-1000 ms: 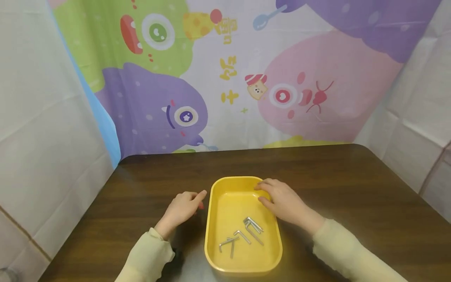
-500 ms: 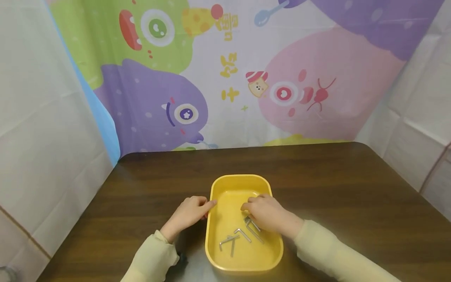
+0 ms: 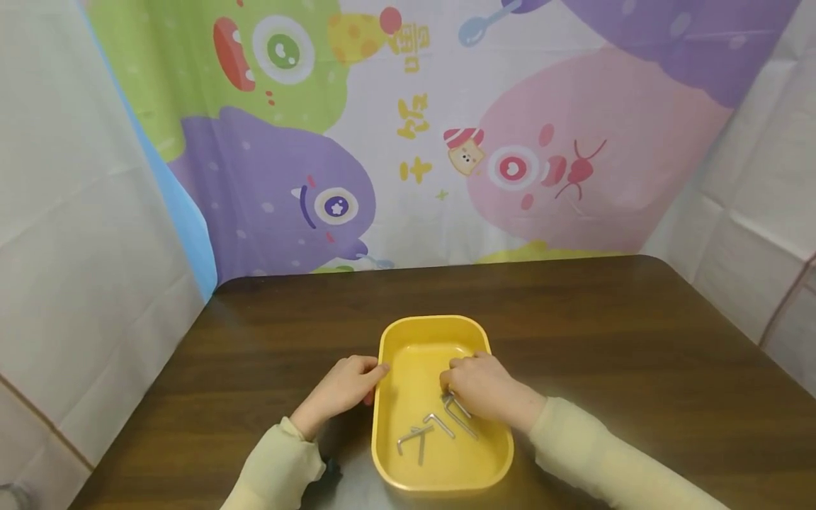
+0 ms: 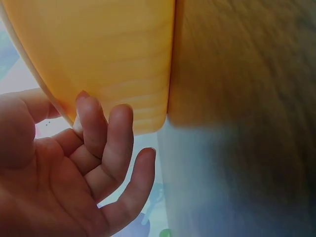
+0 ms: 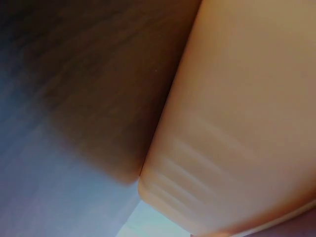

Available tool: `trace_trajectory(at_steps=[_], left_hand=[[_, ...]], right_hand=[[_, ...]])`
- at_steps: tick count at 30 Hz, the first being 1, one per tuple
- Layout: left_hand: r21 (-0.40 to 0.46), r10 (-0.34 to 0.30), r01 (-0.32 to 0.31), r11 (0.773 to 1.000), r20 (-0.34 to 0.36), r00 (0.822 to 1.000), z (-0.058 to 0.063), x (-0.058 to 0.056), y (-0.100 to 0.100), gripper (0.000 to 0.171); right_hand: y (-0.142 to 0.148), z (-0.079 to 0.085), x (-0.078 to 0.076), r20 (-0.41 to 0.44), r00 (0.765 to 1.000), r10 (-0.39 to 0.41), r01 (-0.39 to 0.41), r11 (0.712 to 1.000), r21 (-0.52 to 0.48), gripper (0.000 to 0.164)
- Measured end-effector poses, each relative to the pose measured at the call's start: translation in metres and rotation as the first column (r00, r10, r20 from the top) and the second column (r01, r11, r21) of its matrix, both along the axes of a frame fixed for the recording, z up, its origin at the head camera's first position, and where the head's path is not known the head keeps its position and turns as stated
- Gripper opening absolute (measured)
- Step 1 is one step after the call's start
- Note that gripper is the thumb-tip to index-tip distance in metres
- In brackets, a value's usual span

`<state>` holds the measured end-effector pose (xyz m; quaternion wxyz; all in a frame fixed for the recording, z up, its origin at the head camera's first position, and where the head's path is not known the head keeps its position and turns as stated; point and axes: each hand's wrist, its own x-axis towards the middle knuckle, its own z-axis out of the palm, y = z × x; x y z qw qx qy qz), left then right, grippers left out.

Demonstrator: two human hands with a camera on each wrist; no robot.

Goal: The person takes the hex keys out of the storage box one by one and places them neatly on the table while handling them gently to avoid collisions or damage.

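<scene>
A deep yellow tray [image 3: 408, 368] stands on the table with several L-shaped silver hex keys [image 3: 440, 425] on its floor. My left hand [image 3: 344, 388] holds the tray's left rim, thumb over the edge and fingers outside. In the left wrist view, that hand [image 4: 74, 168] has its curled fingers by the tray's outer wall [image 4: 118, 54]. Over the right rim reaches my right hand [image 3: 487, 389], its bent fingers down at the upper group of hex keys. Its fingertips are hidden, so a grip cannot be made out. The right wrist view shows only the tray's outside [image 5: 237, 118].
A dark brown wooden table [image 3: 287, 312] carries the tray near its front edge. Behind it hangs a cartoon-printed curtain [image 3: 414, 212]. Pale walls [image 3: 83, 248] close in both sides.
My right hand has moved from the tray's far right corner down to the upper hex keys. My left hand has come rightward onto the left rim. Little differs over the last half second.
</scene>
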<state>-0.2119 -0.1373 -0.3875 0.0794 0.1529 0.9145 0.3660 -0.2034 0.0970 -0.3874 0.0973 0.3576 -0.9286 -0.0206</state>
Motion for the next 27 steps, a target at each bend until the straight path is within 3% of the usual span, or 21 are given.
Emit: trace_trajectory(at_steps=[27], left_hand=[[0.017, -0.001, 0.001, 1.000, 0.027, 1.000, -0.0015, -0.0012, 0.0005, 0.031]], right_hand=[[0.0004, -0.0025, 0.0009, -0.025, 0.999, -0.047, 0.047, 0.999, 0.004, 0.015]])
